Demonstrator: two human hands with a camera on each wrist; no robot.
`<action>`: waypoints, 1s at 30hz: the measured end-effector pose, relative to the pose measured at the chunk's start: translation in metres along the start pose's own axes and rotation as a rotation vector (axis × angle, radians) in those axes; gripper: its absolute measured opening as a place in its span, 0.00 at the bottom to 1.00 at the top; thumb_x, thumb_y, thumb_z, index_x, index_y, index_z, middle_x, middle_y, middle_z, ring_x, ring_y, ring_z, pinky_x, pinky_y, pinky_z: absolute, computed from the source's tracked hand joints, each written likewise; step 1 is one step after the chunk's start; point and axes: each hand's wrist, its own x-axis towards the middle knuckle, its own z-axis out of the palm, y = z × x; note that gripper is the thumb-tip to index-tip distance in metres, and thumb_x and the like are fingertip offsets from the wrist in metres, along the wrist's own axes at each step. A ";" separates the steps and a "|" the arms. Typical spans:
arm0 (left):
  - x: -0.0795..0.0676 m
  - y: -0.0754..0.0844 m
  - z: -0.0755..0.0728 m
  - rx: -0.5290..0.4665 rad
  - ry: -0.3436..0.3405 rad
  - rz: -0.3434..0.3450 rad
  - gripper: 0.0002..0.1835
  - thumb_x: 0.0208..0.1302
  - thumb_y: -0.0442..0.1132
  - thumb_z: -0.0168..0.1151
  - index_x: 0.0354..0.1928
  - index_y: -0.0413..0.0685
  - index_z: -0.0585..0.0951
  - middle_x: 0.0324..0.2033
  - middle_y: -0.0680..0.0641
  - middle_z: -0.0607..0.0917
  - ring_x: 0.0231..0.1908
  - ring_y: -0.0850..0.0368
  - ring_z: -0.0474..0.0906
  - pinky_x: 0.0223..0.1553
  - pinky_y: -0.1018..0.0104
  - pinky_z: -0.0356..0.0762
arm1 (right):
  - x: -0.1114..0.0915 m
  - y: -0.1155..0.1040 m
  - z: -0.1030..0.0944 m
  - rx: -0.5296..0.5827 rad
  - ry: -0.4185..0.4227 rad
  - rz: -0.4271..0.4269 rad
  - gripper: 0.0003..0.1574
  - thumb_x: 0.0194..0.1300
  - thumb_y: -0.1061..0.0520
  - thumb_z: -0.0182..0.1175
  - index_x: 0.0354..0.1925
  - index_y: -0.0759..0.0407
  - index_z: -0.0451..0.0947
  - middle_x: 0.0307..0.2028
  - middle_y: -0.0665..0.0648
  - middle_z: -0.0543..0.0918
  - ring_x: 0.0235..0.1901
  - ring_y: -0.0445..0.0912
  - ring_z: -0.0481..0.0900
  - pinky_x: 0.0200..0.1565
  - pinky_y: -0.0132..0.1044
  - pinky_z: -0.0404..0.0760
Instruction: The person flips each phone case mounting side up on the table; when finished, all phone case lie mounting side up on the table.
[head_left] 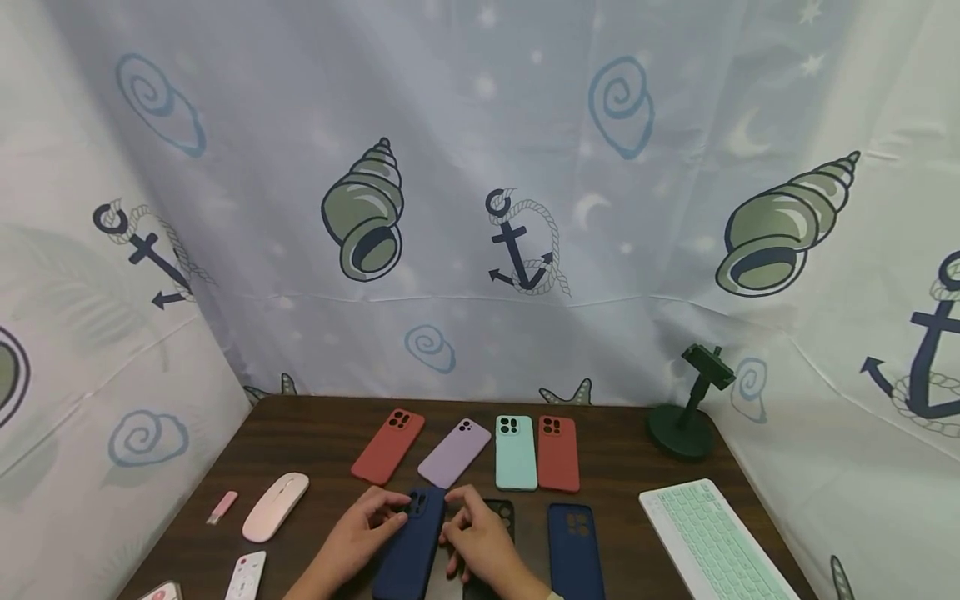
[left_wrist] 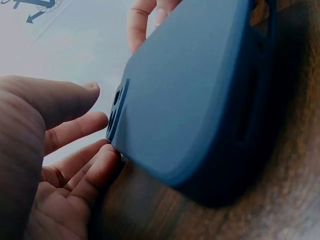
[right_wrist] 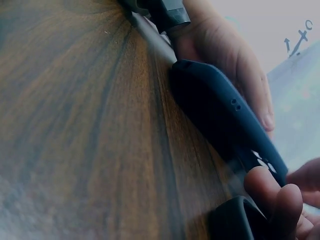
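Observation:
A navy blue phone case [head_left: 408,550] with a camera cutout is tilted, its camera end lifted off the wooden table. My left hand [head_left: 358,537] holds it at the upper left edge, fingertips by the camera cutout; the left wrist view shows the same case [left_wrist: 185,95] close up. At the upper right corner my right hand [head_left: 483,537] pinches it. Seen from the side, the case [right_wrist: 220,107] has its camera end between the right fingertips [right_wrist: 287,200]. A black phone case [head_left: 504,512] lies partly hidden under my right hand.
Behind lie red [head_left: 388,446], lilac [head_left: 454,452], mint [head_left: 516,454] and another red case [head_left: 558,457]. A second navy case [head_left: 575,550] is to the right. Keyboard [head_left: 712,537] and green stand [head_left: 681,429] sit far right; mouse [head_left: 275,507], pink USB stick [head_left: 222,507] and remote [head_left: 246,575] left.

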 end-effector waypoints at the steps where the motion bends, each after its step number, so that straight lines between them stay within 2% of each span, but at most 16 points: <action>1: 0.000 0.000 0.001 0.003 0.002 0.008 0.14 0.67 0.50 0.68 0.52 0.59 0.84 0.44 0.49 0.80 0.40 0.63 0.78 0.40 0.71 0.76 | 0.000 0.000 -0.001 0.000 -0.007 -0.005 0.23 0.69 0.56 0.64 0.59 0.41 0.72 0.34 0.58 0.86 0.18 0.52 0.84 0.13 0.42 0.77; 6: 0.003 -0.003 0.003 0.007 -0.003 0.032 0.15 0.68 0.50 0.67 0.53 0.58 0.84 0.44 0.48 0.79 0.40 0.63 0.79 0.40 0.71 0.77 | -0.001 0.002 -0.004 -0.027 -0.039 -0.034 0.28 0.68 0.49 0.66 0.64 0.35 0.70 0.33 0.58 0.85 0.17 0.53 0.84 0.13 0.43 0.76; 11: 0.003 -0.003 0.004 0.006 -0.016 0.010 0.14 0.69 0.51 0.66 0.53 0.61 0.83 0.46 0.46 0.78 0.40 0.61 0.79 0.40 0.70 0.77 | -0.001 0.003 -0.004 -0.048 -0.053 -0.049 0.32 0.66 0.44 0.68 0.65 0.30 0.69 0.32 0.56 0.85 0.17 0.52 0.83 0.13 0.43 0.76; 15: 0.003 -0.002 0.004 0.017 -0.029 -0.031 0.14 0.70 0.53 0.63 0.54 0.64 0.82 0.47 0.47 0.76 0.40 0.61 0.78 0.38 0.69 0.77 | 0.001 0.002 -0.003 -0.066 -0.074 -0.061 0.34 0.64 0.41 0.69 0.66 0.26 0.68 0.32 0.53 0.85 0.17 0.51 0.84 0.13 0.42 0.76; 19: 0.002 -0.001 0.004 0.016 -0.034 -0.077 0.15 0.72 0.55 0.60 0.57 0.64 0.80 0.51 0.47 0.75 0.41 0.60 0.77 0.37 0.68 0.76 | 0.002 0.003 -0.002 -0.092 -0.106 -0.084 0.37 0.64 0.40 0.69 0.68 0.22 0.67 0.32 0.51 0.86 0.18 0.50 0.84 0.13 0.42 0.76; 25: 0.001 0.005 0.008 -0.019 -0.022 -0.136 0.20 0.74 0.55 0.57 0.63 0.59 0.75 0.60 0.45 0.73 0.44 0.59 0.76 0.41 0.69 0.75 | 0.002 0.007 -0.003 -0.139 -0.170 -0.160 0.41 0.66 0.40 0.66 0.72 0.22 0.62 0.32 0.50 0.85 0.18 0.48 0.83 0.13 0.40 0.77; 30: 0.001 0.010 0.012 0.019 -0.033 -0.140 0.23 0.73 0.55 0.58 0.65 0.57 0.72 0.60 0.43 0.70 0.45 0.58 0.73 0.42 0.69 0.73 | 0.003 0.009 -0.004 -0.159 -0.197 -0.194 0.41 0.69 0.41 0.64 0.74 0.23 0.60 0.32 0.51 0.85 0.18 0.46 0.83 0.14 0.39 0.77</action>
